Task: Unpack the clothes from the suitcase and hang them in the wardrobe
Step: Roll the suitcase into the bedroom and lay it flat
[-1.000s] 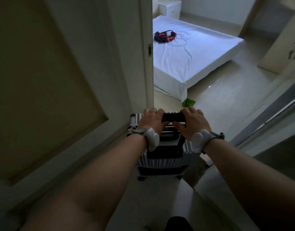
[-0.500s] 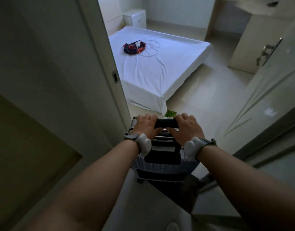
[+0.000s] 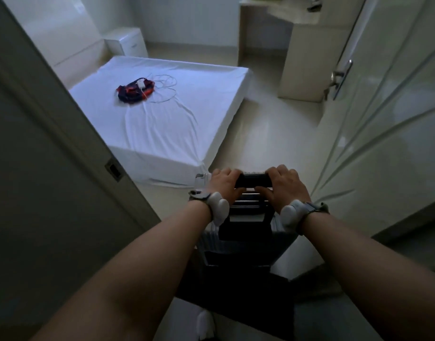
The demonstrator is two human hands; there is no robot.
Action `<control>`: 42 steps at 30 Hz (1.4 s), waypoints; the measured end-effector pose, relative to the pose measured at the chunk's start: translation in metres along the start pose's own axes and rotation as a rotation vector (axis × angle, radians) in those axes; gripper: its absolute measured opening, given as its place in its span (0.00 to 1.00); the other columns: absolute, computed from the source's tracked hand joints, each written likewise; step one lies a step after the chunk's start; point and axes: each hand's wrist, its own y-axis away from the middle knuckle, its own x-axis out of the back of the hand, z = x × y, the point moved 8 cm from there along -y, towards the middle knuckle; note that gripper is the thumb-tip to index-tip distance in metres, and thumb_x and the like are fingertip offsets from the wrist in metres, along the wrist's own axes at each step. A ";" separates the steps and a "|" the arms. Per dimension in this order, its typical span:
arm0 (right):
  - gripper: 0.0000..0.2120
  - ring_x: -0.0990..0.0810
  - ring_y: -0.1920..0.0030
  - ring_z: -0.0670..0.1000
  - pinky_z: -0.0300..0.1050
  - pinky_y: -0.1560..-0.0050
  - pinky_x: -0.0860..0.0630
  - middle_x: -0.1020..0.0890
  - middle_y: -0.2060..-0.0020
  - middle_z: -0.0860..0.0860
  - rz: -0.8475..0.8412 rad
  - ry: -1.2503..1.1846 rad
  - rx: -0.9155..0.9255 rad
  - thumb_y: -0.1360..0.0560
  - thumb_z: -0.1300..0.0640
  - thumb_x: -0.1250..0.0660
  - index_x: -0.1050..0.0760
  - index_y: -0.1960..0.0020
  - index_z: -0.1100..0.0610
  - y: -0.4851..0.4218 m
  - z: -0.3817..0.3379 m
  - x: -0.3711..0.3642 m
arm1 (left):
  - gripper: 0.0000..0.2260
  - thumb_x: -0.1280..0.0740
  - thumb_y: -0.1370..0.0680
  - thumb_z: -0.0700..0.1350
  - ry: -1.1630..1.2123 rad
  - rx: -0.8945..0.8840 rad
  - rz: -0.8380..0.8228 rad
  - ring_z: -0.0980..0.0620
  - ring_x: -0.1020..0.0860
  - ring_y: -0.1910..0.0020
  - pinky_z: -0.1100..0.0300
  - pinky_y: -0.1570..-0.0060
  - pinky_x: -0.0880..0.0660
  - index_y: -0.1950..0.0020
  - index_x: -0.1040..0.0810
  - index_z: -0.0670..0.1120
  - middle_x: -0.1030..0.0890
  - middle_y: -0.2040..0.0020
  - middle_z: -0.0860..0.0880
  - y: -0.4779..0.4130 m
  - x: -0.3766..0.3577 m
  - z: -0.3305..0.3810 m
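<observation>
A grey ribbed suitcase [image 3: 238, 238] stands upright on the floor right in front of me, in the doorway. Its black pull handle [image 3: 253, 180] is raised. My left hand [image 3: 224, 184] grips the handle's left end and my right hand [image 3: 284, 185] grips its right end, both with fingers curled over the bar. The suitcase is closed, so no clothes show. A white wardrobe [image 3: 384, 134] with a metal door handle [image 3: 340, 78] fills the right side, its doors closed.
An open door [image 3: 46, 168] stands close on my left. Ahead lies a bed [image 3: 162, 114] with a white sheet, a red and dark blue bundle [image 3: 134, 91] and a thin cable on it. A white nightstand [image 3: 126, 43] and a beige desk [image 3: 302, 52] stand at the back.
The suitcase and I have moved forward through the doorway into the bedroom. The bed's corner and the wardrobe are nearer, and the green scrap on the floor is out of sight. Both hands keep their grip.
</observation>
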 end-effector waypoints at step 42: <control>0.23 0.28 0.47 0.59 0.48 0.55 0.32 0.32 0.42 0.55 -0.011 0.096 -0.257 0.24 0.40 0.41 0.36 0.38 0.55 -0.480 0.164 0.041 | 0.18 0.41 0.20 0.54 -0.081 -0.204 -0.029 0.44 0.29 0.43 0.57 0.56 0.36 0.32 0.36 0.52 0.29 0.42 0.45 -0.527 0.058 -0.025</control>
